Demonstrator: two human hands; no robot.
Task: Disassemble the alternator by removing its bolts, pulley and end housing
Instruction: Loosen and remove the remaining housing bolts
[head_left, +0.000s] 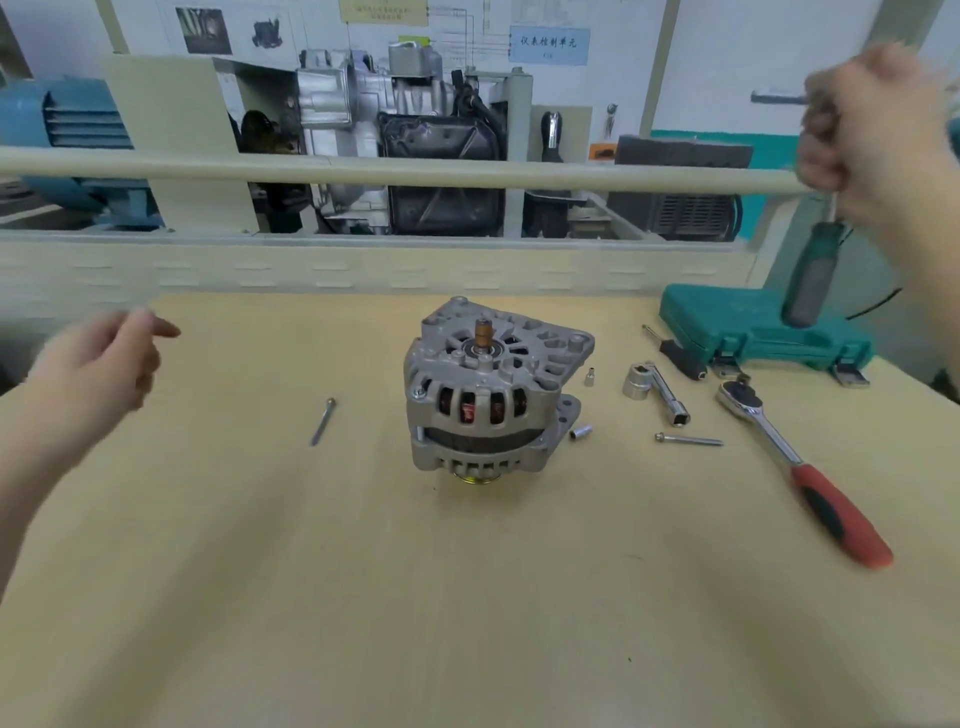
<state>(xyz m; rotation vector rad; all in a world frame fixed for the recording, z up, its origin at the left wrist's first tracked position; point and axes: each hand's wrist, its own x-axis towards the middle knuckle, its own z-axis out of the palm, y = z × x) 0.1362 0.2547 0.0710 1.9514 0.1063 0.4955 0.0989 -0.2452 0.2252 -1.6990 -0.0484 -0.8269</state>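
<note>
The grey alternator (493, 389) stands upright at the middle of the wooden table (467, 597), its copper shaft end pointing up and its pulley (475, 480) underneath. One long bolt (323, 421) lies to its left, another bolt (688, 440) to its right. My right hand (878, 135) is raised at the upper right and grips the metal shaft of a screwdriver whose dark green handle (810, 275) hangs downward. My left hand (98, 369) hovers over the table's left side, blurred, fingers loosely curled and holding nothing.
A red-handled ratchet (800, 467) lies at the right. Near it are a large socket (638, 382), an extension bar (670, 397), two small sockets (581, 432) and a black-tipped driver (678, 353). A green tool case (753, 332) sits at the back right. A rail and engine display stand behind.
</note>
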